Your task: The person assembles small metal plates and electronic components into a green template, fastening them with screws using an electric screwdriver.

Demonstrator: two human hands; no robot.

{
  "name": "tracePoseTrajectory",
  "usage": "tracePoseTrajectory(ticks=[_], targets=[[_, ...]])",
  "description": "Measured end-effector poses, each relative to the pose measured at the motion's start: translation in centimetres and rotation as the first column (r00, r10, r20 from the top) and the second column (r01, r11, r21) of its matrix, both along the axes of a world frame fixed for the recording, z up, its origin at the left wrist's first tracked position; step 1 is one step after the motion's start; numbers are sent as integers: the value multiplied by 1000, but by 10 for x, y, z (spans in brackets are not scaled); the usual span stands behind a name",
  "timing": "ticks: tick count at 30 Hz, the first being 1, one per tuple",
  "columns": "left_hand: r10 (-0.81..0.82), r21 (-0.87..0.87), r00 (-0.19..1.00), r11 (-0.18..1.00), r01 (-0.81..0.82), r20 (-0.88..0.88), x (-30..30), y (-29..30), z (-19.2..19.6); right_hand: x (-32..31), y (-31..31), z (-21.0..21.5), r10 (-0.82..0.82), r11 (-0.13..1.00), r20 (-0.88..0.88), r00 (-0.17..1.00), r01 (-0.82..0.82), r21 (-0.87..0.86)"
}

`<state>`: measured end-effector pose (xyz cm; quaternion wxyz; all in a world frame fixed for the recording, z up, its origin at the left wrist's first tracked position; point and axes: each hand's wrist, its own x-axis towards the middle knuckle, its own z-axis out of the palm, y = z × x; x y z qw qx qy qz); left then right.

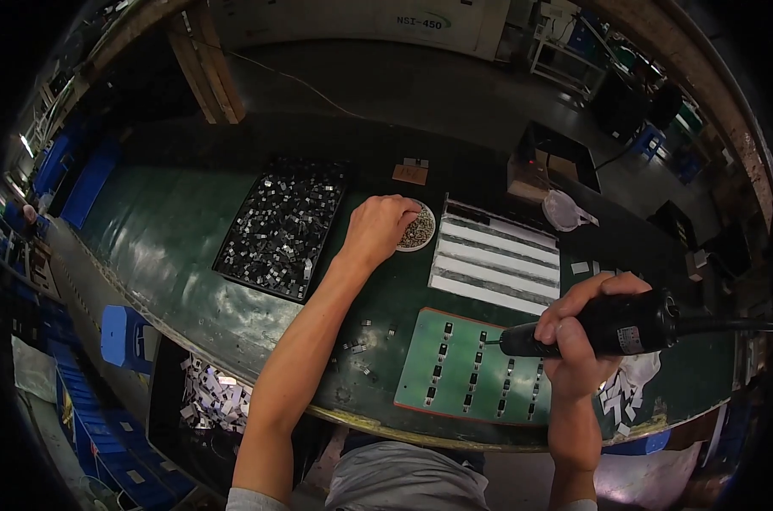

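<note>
My left hand (pixel 376 226) reaches over a small round dish (pixel 432 225) of tiny metal screws (pixel 416 234). Its thumb and fingers are pinched together at the screws; whatever lies between them is hidden. Wrapped around a black electric screwdriver (pixel 626 327) is my right hand (pixel 574 334). The tool lies almost level, its thin bit pointing left over a green board (pixel 412 379) with a red-orange edge. Rows of small black parts (pixel 438 371) sit on that board. The bit's tip is close to a part in the upper row; whether they touch, I cannot tell.
A black tray (pixel 252 284) heaped with small black-and-silver parts stands left. White strips lie in a flat holder (pixel 493 266) beyond the board. A few loose parts (pixel 357 347) are scattered left of it. White pieces (pixel 616 399) and a black box (pixel 565 155) are at right.
</note>
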<state>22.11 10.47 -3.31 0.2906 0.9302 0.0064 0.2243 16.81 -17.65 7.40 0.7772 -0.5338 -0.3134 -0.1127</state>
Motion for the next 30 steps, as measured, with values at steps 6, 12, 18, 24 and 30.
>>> tracePoseTrajectory(ticks=[6, 12, 18, 24, 30], targets=[[-5, -61, 1000, 998, 4, -17, -2, 2, -5, 3, 2, -2, 6, 999, 9, 1000, -6, 36], [-57, -142, 992, 987, 73, 114, -3, 2, -7, 7, -1, -6, 24, 999, 84, 996, -22, -30], [-151, -367, 988, 919, 144, 10, -23, -16, 5, 7, -2, -5, -7, 996, 5, 1000, 6, 87], [-465, -530, 885, 760, 376, -40, -75, -76, 10, 9, -2, 9, -60, 986, 142, 988, 36, 163], [-554, -548, 830, 713, 437, -59, -84, -96, 6, 8, -3, 7, -43, 986, 145, 989, 19, 165]])
